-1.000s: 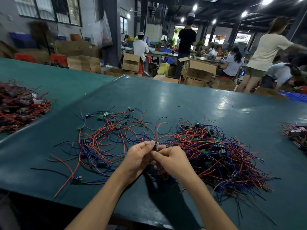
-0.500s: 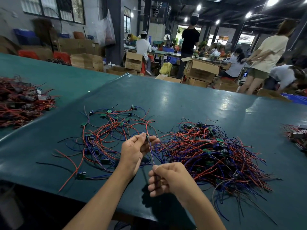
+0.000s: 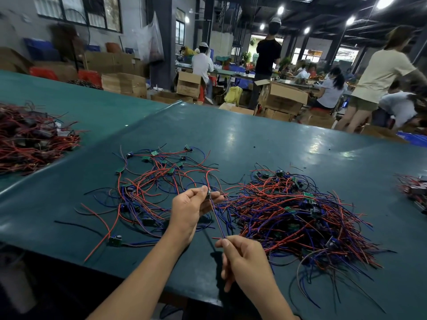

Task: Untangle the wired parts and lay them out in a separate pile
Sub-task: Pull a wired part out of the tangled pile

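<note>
1. Pinching one wired part [image 3: 214, 209] at two points, the left hand [image 3: 191, 211] and right hand [image 3: 245, 262] hold it just above the tabletop [image 3: 254, 139], between the two piles.
2. The left hand grips the part's small board [image 3: 209, 194] between thumb and fingertips. The right hand pinches the wires [image 3: 218, 221] lower down between thumb and forefinger, with its other fingers curled under.
3. The wires run straight and taut from one hand to the other. Past the right hand they are hidden, so I cannot tell whether their ends are free.
4. The tangled heap [image 3: 300, 222] lies to the right, a dense mass of crossing red and blue strands. The spread-out pile [image 3: 150, 185] lies to the left and is looser, with green boards showing among its wires.
5. The part looks very light. Its wires are thin and floppy and should bend wherever they are not pulled tight. Their smooth coating probably slides easily through a pinch.
6. The board is the stiff piece and the best place to hold, by its edges. A second light pinch on the wires close to it would steer them.
7. The joints where the wires meet the board are likely the weak spot, so a snagged strand calls for easing loops apart, not tugging hard.
</note>
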`<action>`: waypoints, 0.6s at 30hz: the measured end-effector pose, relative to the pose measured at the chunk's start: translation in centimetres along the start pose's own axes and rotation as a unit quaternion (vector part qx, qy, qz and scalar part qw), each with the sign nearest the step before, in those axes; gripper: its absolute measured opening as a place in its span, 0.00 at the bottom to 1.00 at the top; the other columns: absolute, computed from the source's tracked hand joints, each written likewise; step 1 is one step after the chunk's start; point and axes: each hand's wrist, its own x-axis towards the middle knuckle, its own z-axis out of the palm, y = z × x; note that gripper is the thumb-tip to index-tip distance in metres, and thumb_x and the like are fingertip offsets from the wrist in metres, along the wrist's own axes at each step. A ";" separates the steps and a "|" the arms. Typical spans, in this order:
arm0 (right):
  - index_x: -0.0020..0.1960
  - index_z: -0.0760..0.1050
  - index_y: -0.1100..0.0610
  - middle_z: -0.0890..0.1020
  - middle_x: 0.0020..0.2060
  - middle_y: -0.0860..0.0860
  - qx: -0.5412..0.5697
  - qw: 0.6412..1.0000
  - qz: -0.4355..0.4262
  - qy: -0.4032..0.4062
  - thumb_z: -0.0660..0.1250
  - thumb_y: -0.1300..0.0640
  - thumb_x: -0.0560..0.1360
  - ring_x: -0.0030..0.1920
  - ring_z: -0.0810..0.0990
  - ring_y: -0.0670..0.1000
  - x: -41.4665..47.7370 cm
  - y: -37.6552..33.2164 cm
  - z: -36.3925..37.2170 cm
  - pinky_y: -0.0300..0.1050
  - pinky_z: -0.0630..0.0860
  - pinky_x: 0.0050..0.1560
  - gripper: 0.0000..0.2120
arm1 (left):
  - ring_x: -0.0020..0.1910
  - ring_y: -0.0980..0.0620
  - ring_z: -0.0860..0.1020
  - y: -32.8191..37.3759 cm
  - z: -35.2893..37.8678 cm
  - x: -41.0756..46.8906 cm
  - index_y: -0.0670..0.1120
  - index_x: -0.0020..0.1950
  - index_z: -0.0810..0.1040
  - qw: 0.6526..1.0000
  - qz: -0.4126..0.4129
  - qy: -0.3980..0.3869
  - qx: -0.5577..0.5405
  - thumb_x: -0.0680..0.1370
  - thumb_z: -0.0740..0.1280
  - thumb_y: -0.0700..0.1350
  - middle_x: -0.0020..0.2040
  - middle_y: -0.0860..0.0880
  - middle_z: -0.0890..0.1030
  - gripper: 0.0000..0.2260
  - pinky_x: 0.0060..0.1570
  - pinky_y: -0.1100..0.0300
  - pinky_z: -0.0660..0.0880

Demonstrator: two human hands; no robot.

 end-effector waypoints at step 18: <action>0.44 0.80 0.65 0.82 0.29 0.59 0.041 0.998 -0.021 0.043 0.69 0.62 0.80 0.27 0.81 0.58 -0.8 1.5 -0.2 0.48 0.78 0.23 0.08 | 0.51 0.42 0.86 0.5 0.4 -0.4 0.39 0.53 0.77 1.000 -0.006 0.019 -0.002 0.84 0.62 0.43 0.50 0.39 0.86 0.08 0.45 0.58 0.82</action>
